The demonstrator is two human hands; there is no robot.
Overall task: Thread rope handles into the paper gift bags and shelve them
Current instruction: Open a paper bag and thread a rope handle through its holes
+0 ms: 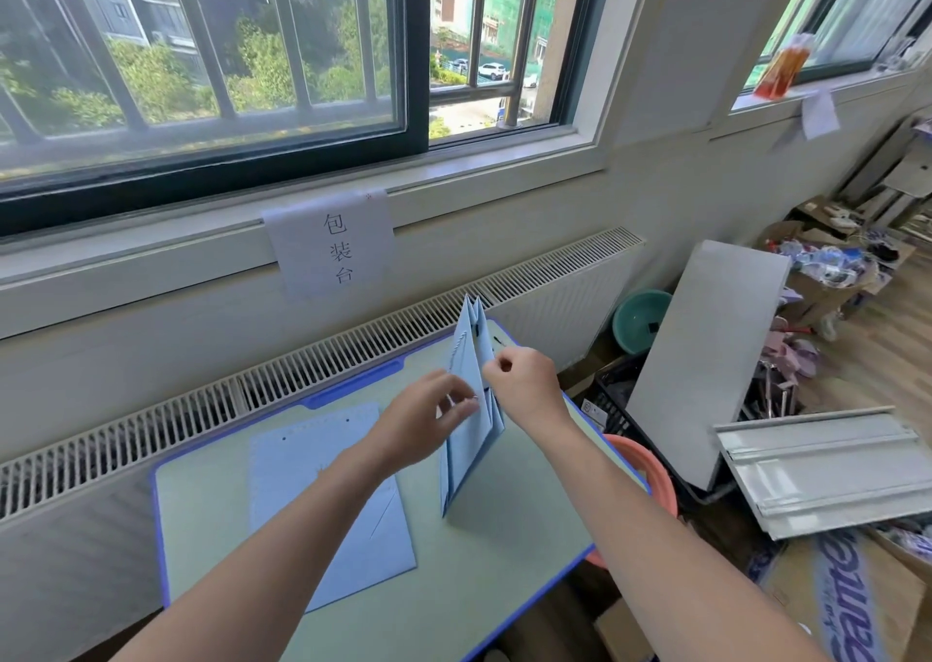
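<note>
Gripping upright light-blue paper gift bag (471,429): left hand (428,422) pinches near face, right hand (527,384) pinches rim beyond; long axis vertical.

Bright daylight pours in through the window (212,56) ahead of me and evenly lights the desk (504,586), where my arms cast only faint, soft shadows. The wide lens bows the sill and radiator (302,374) near the edges. The corners look slightly soft and smeared.
</note>
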